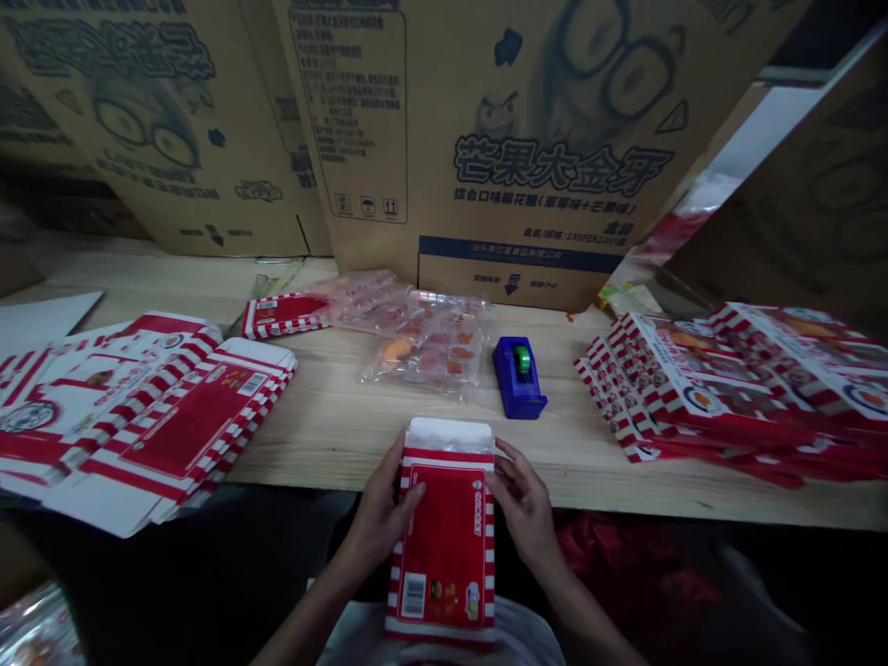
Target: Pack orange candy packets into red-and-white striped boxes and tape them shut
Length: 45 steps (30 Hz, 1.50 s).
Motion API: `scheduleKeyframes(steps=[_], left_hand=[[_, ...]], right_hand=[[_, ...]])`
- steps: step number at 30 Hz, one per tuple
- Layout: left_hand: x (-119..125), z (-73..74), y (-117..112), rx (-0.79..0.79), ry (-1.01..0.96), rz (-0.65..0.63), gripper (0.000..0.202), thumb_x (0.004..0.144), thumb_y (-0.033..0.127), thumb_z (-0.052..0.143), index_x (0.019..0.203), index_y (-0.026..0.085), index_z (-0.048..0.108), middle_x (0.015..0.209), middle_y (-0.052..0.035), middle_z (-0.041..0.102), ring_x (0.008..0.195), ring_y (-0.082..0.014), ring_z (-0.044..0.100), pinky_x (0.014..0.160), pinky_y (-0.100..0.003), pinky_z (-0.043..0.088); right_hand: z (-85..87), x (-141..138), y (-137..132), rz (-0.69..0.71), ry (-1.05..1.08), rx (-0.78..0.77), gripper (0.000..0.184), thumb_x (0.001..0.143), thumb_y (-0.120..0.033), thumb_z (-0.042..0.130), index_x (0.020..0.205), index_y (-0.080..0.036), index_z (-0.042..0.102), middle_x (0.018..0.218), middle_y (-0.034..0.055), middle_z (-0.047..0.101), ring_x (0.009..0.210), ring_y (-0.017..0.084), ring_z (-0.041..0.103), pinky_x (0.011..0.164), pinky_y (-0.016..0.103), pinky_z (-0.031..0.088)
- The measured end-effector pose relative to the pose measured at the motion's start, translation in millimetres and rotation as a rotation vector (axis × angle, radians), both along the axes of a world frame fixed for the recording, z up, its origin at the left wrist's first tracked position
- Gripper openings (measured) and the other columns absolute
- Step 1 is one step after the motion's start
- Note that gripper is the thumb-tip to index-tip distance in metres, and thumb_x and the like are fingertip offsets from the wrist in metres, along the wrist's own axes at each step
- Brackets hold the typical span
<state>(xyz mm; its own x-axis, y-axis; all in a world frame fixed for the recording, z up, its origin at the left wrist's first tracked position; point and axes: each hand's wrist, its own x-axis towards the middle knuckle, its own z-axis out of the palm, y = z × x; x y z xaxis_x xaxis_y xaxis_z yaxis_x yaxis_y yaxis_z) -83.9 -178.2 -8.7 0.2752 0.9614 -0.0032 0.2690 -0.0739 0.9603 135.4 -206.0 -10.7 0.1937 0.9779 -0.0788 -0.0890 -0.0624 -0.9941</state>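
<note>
I hold a red-and-white striped carton upright over my lap, its back with a barcode facing me and its white top flap near the table edge. My left hand grips its left side, thumb lying across the red panel. My right hand grips its right side, fingers curled on the edge. Clear plastic packets of red and orange sweets lie on the wooden table just beyond the carton. A blue tape dispenser with a green roll stands to their right.
A fanned stack of flat striped cartons lies at the left, hanging over the table edge. Filled striped boxes are piled at the right. Large printed cardboard shipping cases stand along the back. One striped box lies near the packets.
</note>
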Motion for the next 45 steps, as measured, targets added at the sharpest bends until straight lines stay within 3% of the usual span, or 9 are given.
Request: scheduleKeyframes(steps=[6, 11, 14, 17, 22, 26, 33, 39, 45], left_hand=[[6.3, -6.0, -6.7, -0.055, -0.081, 0.011, 0.061, 0.092, 0.040, 0.049, 0.147, 0.022, 0.030, 0.150, -0.0114, 0.041, 0.135, -0.0256, 0.042, 0.111, -0.042, 0.036], [1.3, 0.1, 0.4, -0.039, 0.005, -0.071, 0.038, 0.086, 0.038, 0.060, 0.118, 0.019, 0.054, 0.108, -0.0084, 0.065, 0.095, -0.0221, 0.063, 0.086, -0.035, 0.051], [0.4, 9.0, 8.2, 0.039, -0.028, -0.084, 0.016, 0.087, 0.033, 0.059, 0.089, 0.018, 0.060, 0.095, -0.0056, 0.062, 0.089, -0.0197, 0.059, 0.082, -0.032, 0.048], [3.5, 13.5, 11.9, 0.001, -0.195, -0.002, 0.017, 0.086, 0.029, 0.059, 0.073, 0.017, 0.058, 0.088, -0.0036, 0.059, 0.087, -0.0178, 0.057, 0.081, -0.029, 0.046], [7.4, 13.0, 12.4, -0.229, -0.482, 0.156, 0.022, 0.078, 0.025, 0.069, 0.093, 0.022, 0.053, 0.078, 0.0041, 0.055, 0.068, -0.0111, 0.053, 0.063, -0.022, 0.043], [-0.1, 15.0, 17.9, -0.225, -0.433, 0.034, 0.040, 0.078, 0.027, 0.069, 0.117, 0.024, 0.058, 0.086, 0.0012, 0.056, 0.077, -0.0136, 0.057, 0.070, -0.026, 0.046], [-11.0, 19.9, 19.8, -0.054, -0.200, -0.088, 0.025, 0.087, 0.038, 0.061, 0.087, 0.019, 0.076, 0.090, -0.0070, 0.063, 0.086, -0.0194, 0.060, 0.078, -0.031, 0.046], [-11.8, 23.5, 24.9, -0.196, -0.277, -0.055, 0.019, 0.072, 0.035, 0.075, 0.080, 0.017, 0.077, 0.076, -0.0042, 0.065, 0.073, -0.0165, 0.060, 0.066, -0.026, 0.046], [-10.5, 36.7, 42.8, -0.431, -0.407, -0.076, 0.019, 0.063, 0.031, 0.081, 0.073, 0.015, 0.076, 0.069, -0.0034, 0.071, 0.061, -0.0152, 0.062, 0.064, -0.027, 0.048]], right_hand=[[-18.3, 6.6, -9.4, 0.054, -0.326, 0.037, 0.048, 0.092, -0.039, 0.053, 0.136, -0.021, 0.051, 0.137, 0.0104, 0.057, 0.124, 0.025, 0.055, 0.104, 0.043, 0.045], [-13.8, 8.9, -5.8, 0.106, -0.430, 0.127, 0.020, 0.090, -0.036, 0.054, 0.101, -0.021, 0.064, 0.098, 0.0057, 0.068, 0.091, 0.021, 0.064, 0.083, 0.031, 0.051], [-4.7, 5.8, 0.6, 0.144, -0.362, 0.163, 0.019, 0.091, -0.034, 0.053, 0.077, -0.021, 0.057, 0.081, 0.0021, 0.060, 0.077, 0.017, 0.057, 0.073, 0.027, 0.048], [5.7, -1.1, 7.7, 0.080, -0.223, 0.125, 0.022, 0.086, -0.035, 0.060, 0.071, -0.021, 0.051, 0.075, -0.0001, 0.056, 0.070, 0.015, 0.054, 0.067, 0.026, 0.046], [16.8, -6.2, 15.6, 0.096, 0.029, 0.012, 0.026, 0.078, -0.033, 0.070, 0.099, -0.024, 0.058, 0.079, -0.0016, 0.061, 0.070, 0.016, 0.059, 0.066, 0.026, 0.049], [16.7, -1.7, 16.3, 0.187, -0.086, 0.044, 0.012, 0.082, -0.032, 0.066, 0.081, -0.020, 0.067, 0.082, 0.0023, 0.064, 0.077, 0.018, 0.061, 0.073, 0.029, 0.049], [18.9, 4.2, 15.2, 0.290, -0.256, 0.101, 0.027, 0.090, -0.040, 0.056, 0.076, -0.019, 0.066, 0.098, 0.0072, 0.065, 0.094, 0.021, 0.062, 0.084, 0.031, 0.047], [25.5, 3.8, 22.1, 0.292, -0.327, -0.007, 0.014, 0.079, -0.032, 0.068, 0.079, -0.019, 0.064, 0.082, 0.0027, 0.068, 0.078, 0.019, 0.063, 0.069, 0.027, 0.048], [42.4, 7.0, 39.4, 0.324, -0.294, -0.028, 0.023, 0.076, -0.034, 0.068, 0.065, -0.018, 0.057, 0.060, -0.0028, 0.058, 0.056, 0.013, 0.052, 0.053, 0.023, 0.040]])
